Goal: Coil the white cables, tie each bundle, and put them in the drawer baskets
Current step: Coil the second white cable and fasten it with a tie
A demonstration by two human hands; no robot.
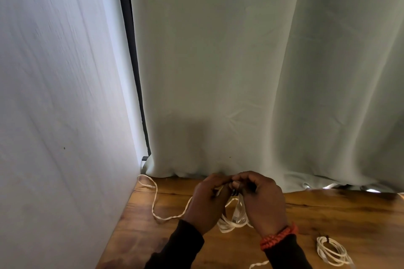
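The right hand (261, 200) and left hand (208, 202) meet above the wooden worktop (341, 214), fingertips pressed close together around a small dark tie (235, 192) at the top of a white cable bundle (232, 219). Both hands pinch there; the exact finger placement is hidden by the knuckles. The loops hang below the hands and rest on the worktop, while a loose tail of the same cable (157, 203) trails left toward the white wall (65, 116).

The step in hand looks like fastening the tie. To do it well, I judge one hand should keep the loops squeezed flat while the other cinches the tie snug, and the stray tail wants gathering in first. A finished coil (332, 251) lies well apart at the right. No drawer basket is in view.
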